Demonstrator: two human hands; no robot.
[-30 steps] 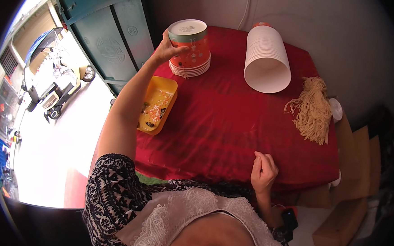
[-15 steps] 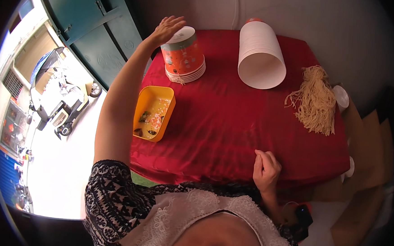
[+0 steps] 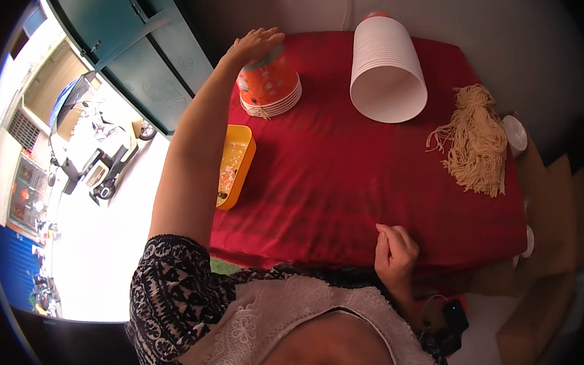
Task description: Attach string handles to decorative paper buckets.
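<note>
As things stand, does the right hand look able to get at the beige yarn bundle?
Probably yes. The right hand is curled near the table's front edge, and only red tablecloth shows between it and the beige yarn bundle; nothing appears to block it.

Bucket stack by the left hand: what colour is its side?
The bucket stack is mostly orange, grey-green near its top; best in the head view.

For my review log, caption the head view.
Left hand over upturned orange buckets on a red tablecloth, right hand loosely curled.
</note>
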